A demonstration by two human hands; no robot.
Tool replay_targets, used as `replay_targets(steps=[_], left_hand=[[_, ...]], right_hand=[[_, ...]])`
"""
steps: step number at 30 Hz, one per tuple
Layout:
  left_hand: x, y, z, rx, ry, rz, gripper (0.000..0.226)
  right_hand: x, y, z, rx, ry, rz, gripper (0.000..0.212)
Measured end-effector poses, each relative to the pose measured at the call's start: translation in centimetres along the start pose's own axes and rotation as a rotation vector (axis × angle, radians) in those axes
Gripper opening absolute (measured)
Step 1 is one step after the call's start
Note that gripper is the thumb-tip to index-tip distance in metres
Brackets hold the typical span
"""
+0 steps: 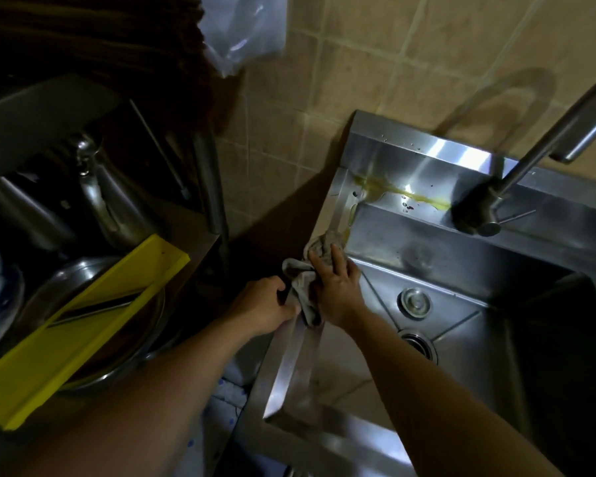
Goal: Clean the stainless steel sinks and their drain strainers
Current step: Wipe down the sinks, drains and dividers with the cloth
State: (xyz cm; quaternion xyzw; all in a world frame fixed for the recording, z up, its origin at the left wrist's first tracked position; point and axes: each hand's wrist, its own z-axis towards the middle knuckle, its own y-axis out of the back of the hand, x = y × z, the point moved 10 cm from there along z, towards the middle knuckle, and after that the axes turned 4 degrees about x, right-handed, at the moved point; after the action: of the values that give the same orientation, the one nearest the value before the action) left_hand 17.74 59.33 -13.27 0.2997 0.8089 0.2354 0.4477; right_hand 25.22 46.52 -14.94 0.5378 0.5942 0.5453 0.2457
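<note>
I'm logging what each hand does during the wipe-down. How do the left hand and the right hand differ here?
The right hand lies flat on the grey rag, pressing it onto the sink's left rim; the left hand curls over that rim's outer edge, nearer the person. The right hand's fingers point toward the yellow smear; the left hand's fingers fold under. Both are bare and rest on the same rim.

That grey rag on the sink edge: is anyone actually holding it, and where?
Yes. The right hand presses flat on the rag on the sink's left rim. The left hand grips the rim beside the rag's hanging lower end.
</note>
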Motion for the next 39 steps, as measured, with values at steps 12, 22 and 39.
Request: replay_targets(steps=[12, 22, 39], left_hand=[[-2.7, 0.8, 3.3, -0.110, 0.040, 0.061, 0.035], [-4.1, 1.1, 2.2, -0.068, -0.004, 0.114, 0.048], [-11.1, 4.4, 12.4, -0.159, 0.010, 0.224, 0.058]], right_hand=[[-3.5, 4.5, 8.9, -0.046, 0.001, 0.092, 0.068], [0.2, 1.6, 0.3, -0.047, 0.041, 0.002, 0.063], [-4.9, 8.6, 16.0, 0.004, -0.012, -0.057, 0.065]])
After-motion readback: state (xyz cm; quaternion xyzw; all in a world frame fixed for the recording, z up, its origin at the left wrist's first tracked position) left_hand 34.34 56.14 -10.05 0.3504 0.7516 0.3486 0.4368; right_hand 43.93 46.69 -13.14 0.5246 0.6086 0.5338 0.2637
